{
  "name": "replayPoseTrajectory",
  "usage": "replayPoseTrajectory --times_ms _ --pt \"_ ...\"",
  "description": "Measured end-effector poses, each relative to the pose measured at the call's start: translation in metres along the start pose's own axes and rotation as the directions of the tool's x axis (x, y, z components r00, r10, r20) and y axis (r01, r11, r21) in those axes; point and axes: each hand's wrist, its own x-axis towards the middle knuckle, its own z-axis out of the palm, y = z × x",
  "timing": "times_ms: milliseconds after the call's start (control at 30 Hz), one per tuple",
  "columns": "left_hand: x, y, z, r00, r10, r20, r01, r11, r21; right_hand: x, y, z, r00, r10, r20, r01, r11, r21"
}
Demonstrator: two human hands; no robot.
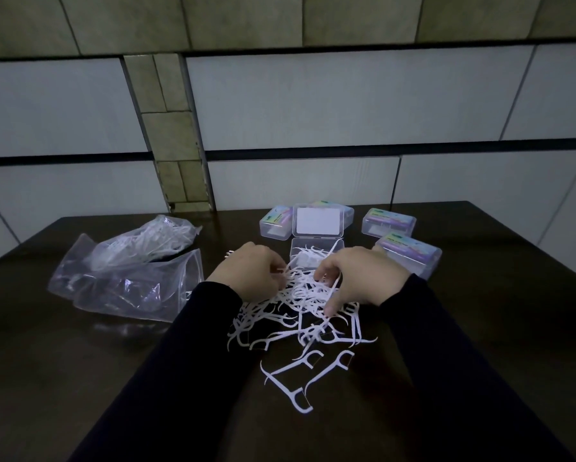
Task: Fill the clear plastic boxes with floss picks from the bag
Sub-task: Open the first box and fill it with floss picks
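Observation:
A loose pile of white floss picks lies on the dark table in front of me. My left hand rests on the pile's left side with fingers curled into the picks. My right hand covers the right side, fingers curled among the picks and one pick sticking up between them. Just behind the hands stands an open clear plastic box with a few picks inside, its lid raised. A clear bag with more picks lies at the left.
An empty crumpled clear bag lies nearer me at the left. Three closed boxes with coloured labels stand behind and right: box, box, box. A tiled wall rises behind the table.

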Motion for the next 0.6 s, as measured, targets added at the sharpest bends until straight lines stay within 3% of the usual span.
replayPoseTrajectory --times_ms 300,600 --pt "-0.0021 -0.0045 0.0019 0.99 0.041 -0.133 -0.044 0.999 -0.014 0.0043 0.0061 0.0058 0.994 0.025 -0.111 -0.028 0.999 -0.03" --pt "-0.0036 0.0023 -0.0011 0.944 0.082 -0.319 -0.043 0.991 0.129 0.0059 0.0087 0.0066 0.944 0.059 -0.325 -0.083 0.995 -0.061"
